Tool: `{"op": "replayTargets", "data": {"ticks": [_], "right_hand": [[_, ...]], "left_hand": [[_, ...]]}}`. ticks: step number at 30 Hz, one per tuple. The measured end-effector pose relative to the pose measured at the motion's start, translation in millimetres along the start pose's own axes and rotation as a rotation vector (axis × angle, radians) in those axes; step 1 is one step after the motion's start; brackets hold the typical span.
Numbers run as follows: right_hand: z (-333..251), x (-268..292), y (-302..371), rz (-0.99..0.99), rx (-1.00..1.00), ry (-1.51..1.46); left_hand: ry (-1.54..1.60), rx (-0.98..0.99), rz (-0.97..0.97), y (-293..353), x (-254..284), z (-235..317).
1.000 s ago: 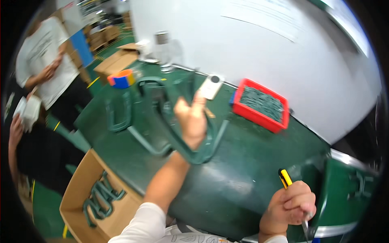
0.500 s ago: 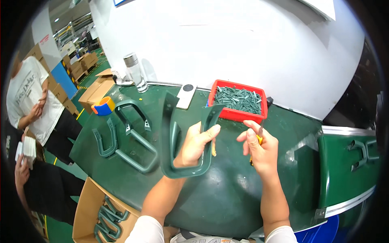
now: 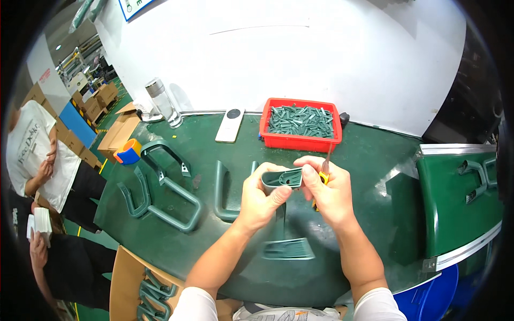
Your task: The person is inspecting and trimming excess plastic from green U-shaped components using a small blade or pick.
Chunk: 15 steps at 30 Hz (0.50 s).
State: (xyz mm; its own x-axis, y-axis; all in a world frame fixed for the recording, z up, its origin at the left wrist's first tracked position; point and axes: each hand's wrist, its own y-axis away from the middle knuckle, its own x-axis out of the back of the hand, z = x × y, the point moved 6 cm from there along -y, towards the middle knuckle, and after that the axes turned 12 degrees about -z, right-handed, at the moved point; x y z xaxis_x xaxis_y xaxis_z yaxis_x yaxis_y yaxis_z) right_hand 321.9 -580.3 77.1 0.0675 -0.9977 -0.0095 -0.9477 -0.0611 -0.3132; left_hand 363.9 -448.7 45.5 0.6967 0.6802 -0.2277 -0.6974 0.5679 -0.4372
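Observation:
My left hand [image 3: 258, 200] grips a dark green U-shaped handle [image 3: 272, 183] by one end, whose hollow, ribbed face is turned up toward me. A second ribbed end [image 3: 289, 249], apparently of the same handle, hangs lower and looks slightly blurred. My right hand [image 3: 333, 195] is closed around a slim yellow-and-black tool [image 3: 324, 177] with a thin metal tip pointing away from me. Its fingertips touch the right side of the handle's end. Just left of my left hand, another green U-shaped handle [image 3: 220, 195] lies on the table.
A red bin [image 3: 300, 142] of small green pieces stands at the back. Beside it lie a white phone-like slab [image 3: 230, 126] and a glass bottle [image 3: 164, 104]. More handles [image 3: 182, 206] and a tape roll [image 3: 128, 152] sit left. A cardboard box [image 3: 124, 283] holds handles. Two people stand at left.
The handle has been turned so its hollow end faces up. My right hand, tool still held, has come left against it. The view has shifted slightly.

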Motion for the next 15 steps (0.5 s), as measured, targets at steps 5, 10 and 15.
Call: {"op": "replayTargets", "data": {"ticks": [5, 10, 15], "right_hand": [[-25, -12, 6, -0.045, 0.301, 0.418], [-28, -21, 11, -0.026, 0.398, 0.605], [-31, -23, 11, 0.000, 0.428, 0.625]], "left_hand": [[0.033, -0.182, 0.044, -1, 16, 26], [0.005, -0.256, 0.049, 2, 24, 37], [-0.065, -0.243, 0.084, 4, 26, 40]]}}
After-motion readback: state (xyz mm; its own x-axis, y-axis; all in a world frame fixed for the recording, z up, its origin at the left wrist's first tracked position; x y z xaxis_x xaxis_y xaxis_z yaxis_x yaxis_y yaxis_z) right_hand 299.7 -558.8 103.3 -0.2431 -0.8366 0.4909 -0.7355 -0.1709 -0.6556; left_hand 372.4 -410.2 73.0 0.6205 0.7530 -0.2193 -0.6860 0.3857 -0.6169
